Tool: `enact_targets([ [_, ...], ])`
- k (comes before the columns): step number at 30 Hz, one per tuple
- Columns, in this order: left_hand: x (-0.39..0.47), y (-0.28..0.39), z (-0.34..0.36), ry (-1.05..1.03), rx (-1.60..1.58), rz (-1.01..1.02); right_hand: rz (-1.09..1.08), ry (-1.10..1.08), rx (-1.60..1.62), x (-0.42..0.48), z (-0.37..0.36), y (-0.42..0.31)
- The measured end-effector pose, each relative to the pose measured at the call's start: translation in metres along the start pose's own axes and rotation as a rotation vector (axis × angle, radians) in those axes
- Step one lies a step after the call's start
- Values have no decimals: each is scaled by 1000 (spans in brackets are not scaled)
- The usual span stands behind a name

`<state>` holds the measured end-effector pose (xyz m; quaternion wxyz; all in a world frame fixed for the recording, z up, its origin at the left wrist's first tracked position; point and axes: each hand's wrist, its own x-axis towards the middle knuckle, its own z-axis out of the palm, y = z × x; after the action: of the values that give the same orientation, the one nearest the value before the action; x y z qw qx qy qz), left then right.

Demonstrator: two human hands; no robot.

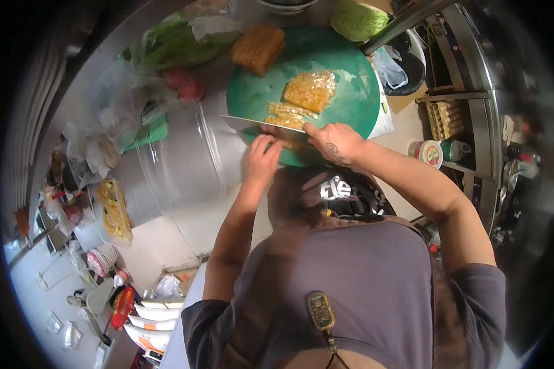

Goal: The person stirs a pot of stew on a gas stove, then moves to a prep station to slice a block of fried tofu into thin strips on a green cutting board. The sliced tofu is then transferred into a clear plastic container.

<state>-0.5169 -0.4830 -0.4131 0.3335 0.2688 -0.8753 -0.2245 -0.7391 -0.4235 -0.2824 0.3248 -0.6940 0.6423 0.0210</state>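
My right hand (pixel 337 142) grips a broad-bladed kitchen knife (pixel 284 134), probably a cleaver, its blade reaching left across the near part of a round green cutting board (pixel 351 99). Just beyond the blade lie narrow cut strips (pixel 288 113) of a golden, glossy food. Farther up sits a larger slab (pixel 309 90) of the same food. A browner, rough-textured block (pixel 258 48) rests at the board's upper left edge. On the near side of the blade is my left hand (pixel 262 159), fingers bent and slightly apart; whether they hold anything is hidden.
Left of the board is a steel counter with a clear plastic container or lid (pixel 180 152), green vegetables in plastic (pixel 180 44) and a red bag (pixel 185 84). A cabbage (pixel 360 20) and a metal post (pixel 406 25) stand at upper right. Egg trays (pixel 444 121) fill a right-hand shelf.
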Motion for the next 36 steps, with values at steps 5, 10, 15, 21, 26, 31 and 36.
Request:
enact_targets([
  [5, 48, -3, -7, -313, 140, 59, 44, 350, 205, -41, -27, 22],
  [10, 111, -2, -2, -531, 180, 81, 148, 713, 426, -76, -48, 43],
  [15, 125, -5, -3, -516, 179, 89, 321, 788, 604, -101, -20, 62],
  [21, 112, -20, 6, -567, 82, 57, 425, 769, 739, -122, 10, 74],
  [26, 125, -22, -1, -614, 145, 278, 463, 764, 793, -126, 20, 77],
  [31, 129, 2, 7, -727, 125, 117, 483, 726, 907, -123, 17, 77],
  [36, 109, -6, 26, -620, 207, 19, 462, 724, 911, -117, 18, 73],
])
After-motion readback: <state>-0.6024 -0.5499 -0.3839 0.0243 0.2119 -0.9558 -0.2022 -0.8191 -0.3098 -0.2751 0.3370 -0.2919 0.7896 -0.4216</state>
